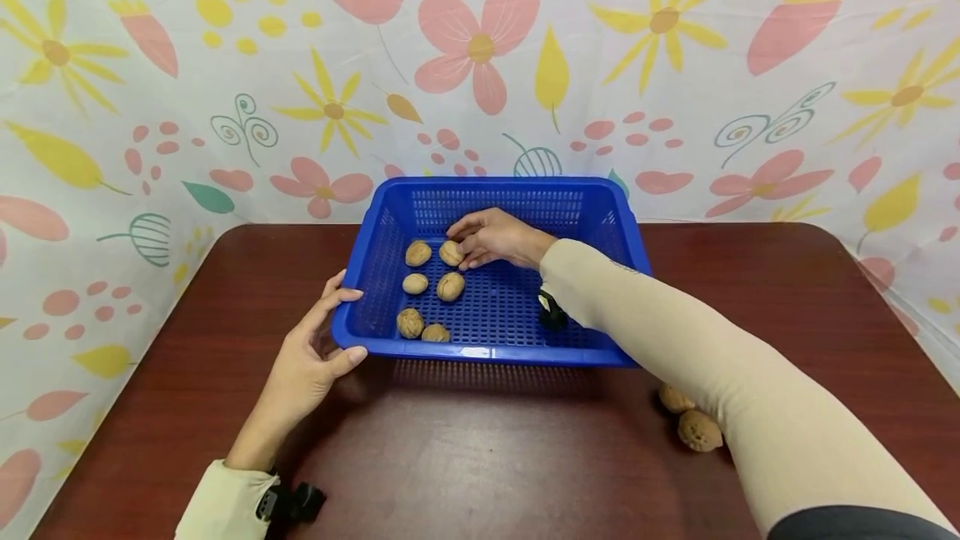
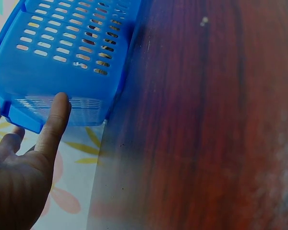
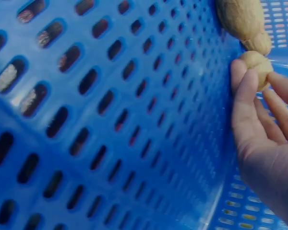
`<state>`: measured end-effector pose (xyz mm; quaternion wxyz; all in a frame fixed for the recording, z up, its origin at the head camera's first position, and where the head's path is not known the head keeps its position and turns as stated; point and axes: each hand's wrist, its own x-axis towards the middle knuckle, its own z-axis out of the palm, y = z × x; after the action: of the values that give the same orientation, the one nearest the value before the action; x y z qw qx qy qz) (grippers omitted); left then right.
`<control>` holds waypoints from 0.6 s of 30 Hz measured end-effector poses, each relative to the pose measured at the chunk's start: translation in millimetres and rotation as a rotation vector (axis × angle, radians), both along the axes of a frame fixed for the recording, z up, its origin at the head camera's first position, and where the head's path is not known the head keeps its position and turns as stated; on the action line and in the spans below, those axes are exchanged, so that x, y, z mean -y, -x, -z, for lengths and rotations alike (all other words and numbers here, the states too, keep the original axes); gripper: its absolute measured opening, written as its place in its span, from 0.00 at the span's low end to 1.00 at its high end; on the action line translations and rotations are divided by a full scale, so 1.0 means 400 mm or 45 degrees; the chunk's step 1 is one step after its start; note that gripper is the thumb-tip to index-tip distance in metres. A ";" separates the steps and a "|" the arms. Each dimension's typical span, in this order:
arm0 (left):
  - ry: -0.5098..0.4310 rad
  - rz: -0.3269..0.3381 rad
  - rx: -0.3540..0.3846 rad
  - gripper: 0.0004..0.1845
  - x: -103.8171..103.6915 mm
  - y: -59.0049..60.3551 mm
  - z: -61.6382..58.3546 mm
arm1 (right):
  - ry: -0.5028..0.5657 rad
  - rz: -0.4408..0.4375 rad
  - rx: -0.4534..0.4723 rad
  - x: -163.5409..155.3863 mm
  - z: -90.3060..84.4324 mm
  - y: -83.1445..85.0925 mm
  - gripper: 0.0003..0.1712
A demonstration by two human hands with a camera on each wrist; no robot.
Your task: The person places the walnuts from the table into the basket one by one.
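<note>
A blue plastic basket [image 1: 491,350] with slotted walls stands on the table. My left hand [image 1: 303,365] holds its left front corner, thumb at the front rim and fingertips on the left rim. In the left wrist view, a finger of the left hand [image 2: 31,165] lies against the slotted blue basket [image 2: 53,79]. My right hand [image 1: 498,238] reaches inside and pinches a walnut [image 1: 451,253] near the back left of the basket floor. Thumb and fingers surround that walnut [image 3: 258,68] in the right wrist view. Several other walnuts, one a nearby walnut [image 1: 450,287], lie in the basket's left half.
On the table [image 1: 480,457], right of the basket, a walnut [image 1: 700,431] sits beside others partly covered by the right sleeve [image 1: 675,323]. A cloth [image 1: 480,132] printed with flowers hangs behind the table.
</note>
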<state>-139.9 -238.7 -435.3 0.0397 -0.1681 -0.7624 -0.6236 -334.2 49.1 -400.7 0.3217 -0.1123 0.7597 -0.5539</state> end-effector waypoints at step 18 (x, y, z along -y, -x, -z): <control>-0.007 0.005 -0.003 0.33 0.000 -0.002 0.001 | -0.124 0.029 -0.182 -0.185 -0.221 -0.100 0.26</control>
<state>-139.3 -238.8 -435.7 0.0398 -0.1701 -0.7603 -0.6256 -294.0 123.1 -312.2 0.2651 -0.1271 0.8079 -0.5107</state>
